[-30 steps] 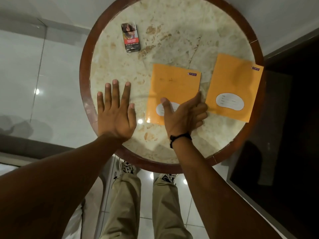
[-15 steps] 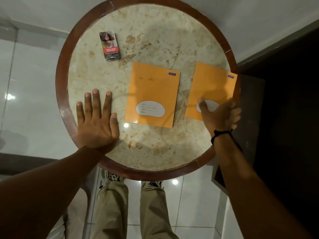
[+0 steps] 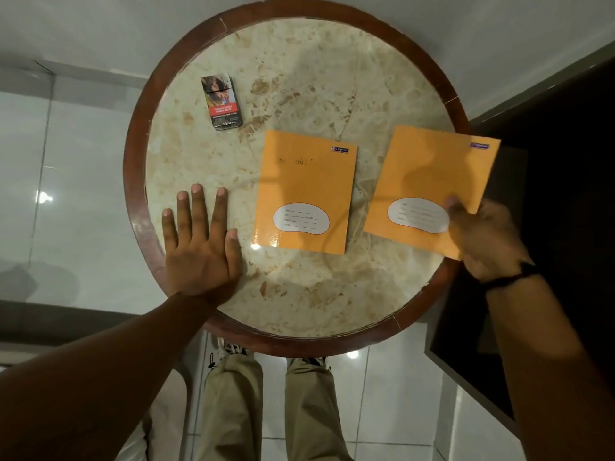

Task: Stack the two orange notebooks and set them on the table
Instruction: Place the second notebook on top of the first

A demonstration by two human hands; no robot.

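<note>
Two orange notebooks with white name labels are on the round marble table [image 3: 299, 68]. The left notebook [image 3: 307, 181] lies flat near the table's middle. The right notebook [image 3: 432, 171] sits at the table's right edge, partly past the rim. My right hand [image 3: 482, 237] pinches its near right corner, thumb on top of the cover beside the label. My left hand [image 3: 199, 241] rests flat on the table, fingers spread, to the left of the left notebook and apart from it.
A small cigarette pack [image 3: 221, 101] lies at the table's back left. A brown wooden rim [image 3: 133, 168] rings the table. A dark cabinet [image 3: 565, 194] stands close on the right. My legs and shoes [image 3: 233, 394] show below the table on the tiled floor.
My right hand left the middle notebook, moved right and took hold of the right notebook's near corner. The left hand has stayed flat on the table.
</note>
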